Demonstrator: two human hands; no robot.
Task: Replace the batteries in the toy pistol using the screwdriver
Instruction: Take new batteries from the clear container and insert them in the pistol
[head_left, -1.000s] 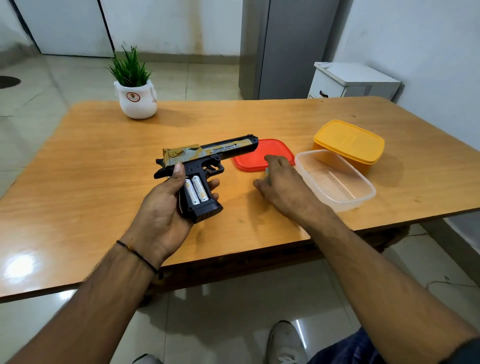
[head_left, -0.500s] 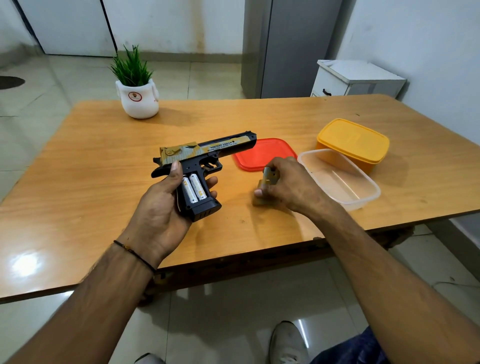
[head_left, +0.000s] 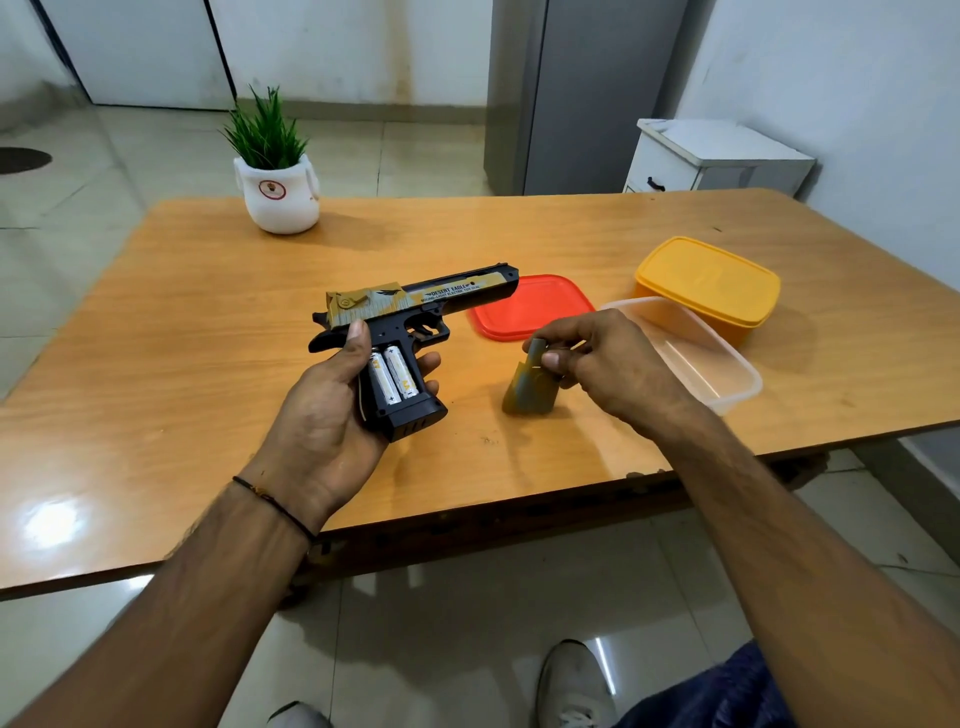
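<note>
**Wooden table (head_left: 156, 364), near edge: cover up, cells showing**

Head view, and it's a tiled room with pale walls, a potted plant (head_left: 275, 176) at the table's far left and a white cabinet (head_left: 722, 156) behind. Centre stage is the toy pistol (head_left: 415, 301), held just above the wood with its muzzle reaching over the corner of a red lid (head_left: 535, 306). The left hand (head_left: 332, 415) is wrapped round the grip, thumb lying up along the frame. The bay is open, with two white batteries (head_left: 395, 374) side by side inside.

Over on the other side, the right hand (head_left: 608, 364) pinches the top of the olive battery cover (head_left: 530, 389). Its lower end looks to be resting on the table, though I can't be sure it touches. No screwdriver in sight.

The job now, I'd say, is getting that cover back on. Keep the pistol steady with the bay facing up so the cells stay put. Match the cover's outline to the grip, seat one end first, then press it flat.

Room to work? The clear container (head_left: 727, 374) sits just beside the right hand and the yellow box (head_left: 711, 280) behind it, so that side is tight. Bare wood lies wide to the left. The front edge is close under both wrists, and a small dropped part could roll off.
</note>
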